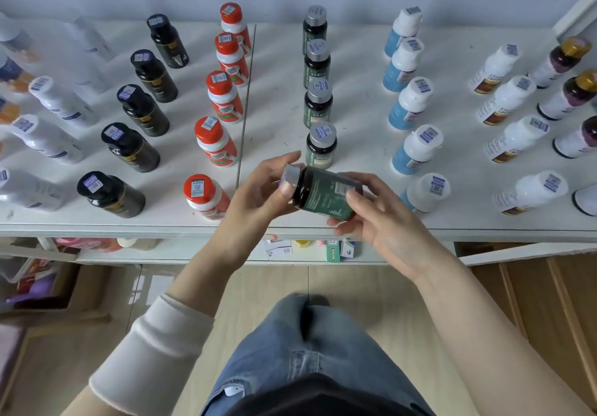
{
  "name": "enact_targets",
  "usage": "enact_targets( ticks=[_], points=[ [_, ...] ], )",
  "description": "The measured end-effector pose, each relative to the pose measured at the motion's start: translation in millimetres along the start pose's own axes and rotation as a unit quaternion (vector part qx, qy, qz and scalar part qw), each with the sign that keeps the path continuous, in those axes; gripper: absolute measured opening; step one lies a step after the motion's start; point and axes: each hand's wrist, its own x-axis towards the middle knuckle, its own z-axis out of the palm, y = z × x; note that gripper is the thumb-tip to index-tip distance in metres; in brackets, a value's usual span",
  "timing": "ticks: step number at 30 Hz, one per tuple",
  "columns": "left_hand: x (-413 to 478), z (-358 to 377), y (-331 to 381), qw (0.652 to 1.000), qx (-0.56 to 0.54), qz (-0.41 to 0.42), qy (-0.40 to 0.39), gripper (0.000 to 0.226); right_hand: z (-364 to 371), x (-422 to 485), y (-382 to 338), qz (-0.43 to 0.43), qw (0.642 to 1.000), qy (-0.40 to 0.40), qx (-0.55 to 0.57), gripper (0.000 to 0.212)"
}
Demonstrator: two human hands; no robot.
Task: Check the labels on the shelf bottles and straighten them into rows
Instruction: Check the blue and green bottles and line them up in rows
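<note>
Left hand [258,197] pinching silver cap [290,176] of dark green-labelled bottle [323,194], tipped sideways above front edge of white shelf [277,92]; right hand [382,221] curled round its base. Behind, row of 4 matching upright bottles [318,100].

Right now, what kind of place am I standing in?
Likely a pharmacy or supplement shop: the white shelf holds columns of pill-style bottles, caps bearing barcode stickers; small boxes sit below; the left hand and right hand hold a dark green bottle.
</note>
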Motion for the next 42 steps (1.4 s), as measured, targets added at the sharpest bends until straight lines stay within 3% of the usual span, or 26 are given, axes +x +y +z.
enact_targets(
  ticks=[5,10,14,17,22,24,28,30,36,40,42],
  points=[
    [3.6,-2.9,5.0,1.000,0.007,0.005,0.030,0.029,9.2,-3.8,5.2,-0.122,0.988,0.035,-0.086,0.039],
    [-2.2,-8.5,2.9,0.998,-0.016,0.050,-0.026,0.031,9.6,-3.5,5.5,-0.030,0.998,0.050,0.022,0.077],
    [-3.8,-8.5,-0.4,0.997,-0.074,0.008,-0.034,0.038,11.5,-10.3,8.8,-0.089,0.993,0.063,-0.042,0.036],
    [0.5,-4.4,2.2,0.998,-0.059,0.011,0.001,0.021,14.1,-13.0,9.0,-0.120,0.989,0.049,-0.064,0.040],
    [6.6,-2.3,0.1,0.994,-0.110,-0.005,0.007,0.030,19.3,-13.5,6.5,-0.165,0.980,0.087,-0.075,0.053],
    [9.0,0.2,-4.1,0.984,-0.172,-0.046,0.006,0.034,26.7,-13.2,5.2,-0.221,0.952,0.139,-0.158,0.056],
    [15.1,5.8,-5.1,0.961,-0.254,-0.105,-0.031,0.035,35.3,-10.4,8.3,-0.372,0.835,0.205,-0.349,0.057],
    [19.7,5.7,-2.7,0.968,-0.229,-0.098,-0.034,0.032,31.9,-10.3,16.4,-0.387,0.819,0.213,-0.366,0.055],
    [36.6,2.0,10.2,0.998,-0.030,-0.035,-0.053,0.023,20.9,-7.9,38.2,-0.359,0.824,0.219,-0.380,0.054],
    [45.8,0.7,9.5,0.990,0.113,0.037,-0.073,0.031,6.9,-8.8,31.4,-0.257,0.827,0.219,-0.450,0.058],
    [48.7,1.0,4.0,0.973,0.200,0.068,-0.096,0.038,-2.0,-8.0,20.6,-0.220,0.806,0.217,-0.505,0.052]
  ],
)
